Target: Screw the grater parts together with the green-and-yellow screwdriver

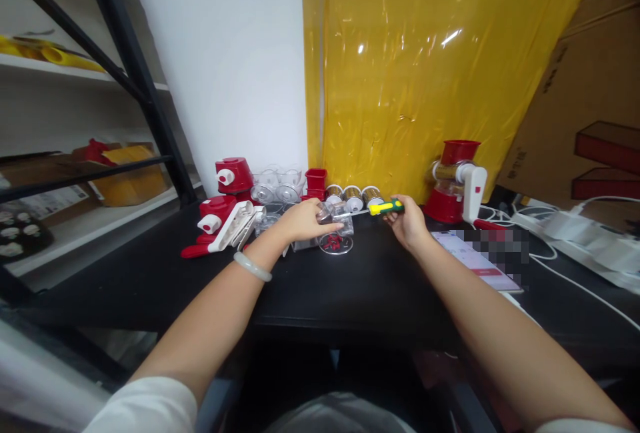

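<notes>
My left hand (304, 219) is closed around a clear plastic part (336, 231) that stands on the black table (325, 293), with small red pieces at its base. My right hand (409, 221) grips a green and yellow screwdriver (385, 207) by the handle, its tip pointing left toward the clear part. A pale bangle sits on my left wrist.
Red and white machine parts (223, 219) and clear cups (275, 186) lie at the left back. Three metal drums (353, 197) stand by the yellow curtain. An assembled red and white grinder (457, 179), a paper (475, 259), cables and a power strip (580, 236) are on the right. Shelving stands left.
</notes>
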The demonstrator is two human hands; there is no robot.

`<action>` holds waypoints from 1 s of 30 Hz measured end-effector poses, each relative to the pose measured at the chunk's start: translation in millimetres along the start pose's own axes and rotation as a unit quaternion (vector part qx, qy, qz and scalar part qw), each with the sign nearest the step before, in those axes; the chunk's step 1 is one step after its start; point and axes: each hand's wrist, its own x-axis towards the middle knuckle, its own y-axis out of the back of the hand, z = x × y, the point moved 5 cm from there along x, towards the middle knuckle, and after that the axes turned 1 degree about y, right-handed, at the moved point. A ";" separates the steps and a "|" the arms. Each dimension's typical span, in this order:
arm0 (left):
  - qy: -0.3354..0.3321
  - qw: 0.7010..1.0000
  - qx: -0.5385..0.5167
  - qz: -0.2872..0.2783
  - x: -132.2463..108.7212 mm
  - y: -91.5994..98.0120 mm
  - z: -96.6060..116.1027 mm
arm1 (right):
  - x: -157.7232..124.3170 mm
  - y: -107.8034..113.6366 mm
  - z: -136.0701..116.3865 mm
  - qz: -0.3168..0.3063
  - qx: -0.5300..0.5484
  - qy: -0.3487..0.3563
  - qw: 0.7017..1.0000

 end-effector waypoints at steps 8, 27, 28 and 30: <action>0.015 1.000 -0.010 0.005 0.6 -0.1 -1.9 | 0.8 -1.1 -1.8 -0.003 -0.016 0.025 1.000; 0.037 0.999 -0.031 0.005 1.0 -2.2 -8.6 | -0.2 -0.6 -1.1 -0.015 -0.014 0.025 0.999; 0.036 0.999 -0.029 0.005 1.0 -1.9 -8.1 | 0.5 -0.3 0.0 -0.021 -0.019 0.028 0.999; 0.030 0.999 -0.020 0.002 1.1 -1.3 -6.1 | 1.6 -0.4 1.8 -0.031 -0.017 0.028 0.999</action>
